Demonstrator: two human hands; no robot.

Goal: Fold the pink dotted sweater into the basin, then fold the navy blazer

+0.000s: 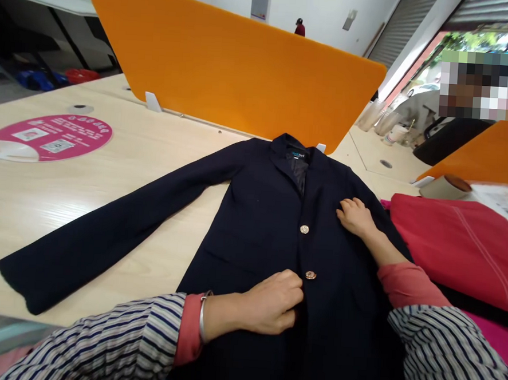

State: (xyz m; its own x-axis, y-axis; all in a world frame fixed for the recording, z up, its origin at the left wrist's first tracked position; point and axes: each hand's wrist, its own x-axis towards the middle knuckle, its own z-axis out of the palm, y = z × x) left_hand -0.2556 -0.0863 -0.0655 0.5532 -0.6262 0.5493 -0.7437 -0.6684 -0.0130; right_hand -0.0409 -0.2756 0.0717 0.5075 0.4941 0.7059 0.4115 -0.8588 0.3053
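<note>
A dark navy blazer (261,213) lies face up on the light wood table, collar at the far end. Its front is closed with two gold buttons, an upper button (304,230) and a lower button (311,275). One sleeve (117,233) stretches out to the left. My left hand (270,303) is closed at the blazer's front edge, just left of the lower button, with its fingertips partly hidden in the cloth. My right hand (355,216) rests on the chest of the blazer near the right sleeve, its fingers apart and slightly bent.
An orange divider (244,63) stands behind the collar. Folded red cloth (457,242) lies to the right, near a cardboard roll (446,186). On the left is a pink hand fan (68,138). Cups (395,134) stand at the back right, where another person sits.
</note>
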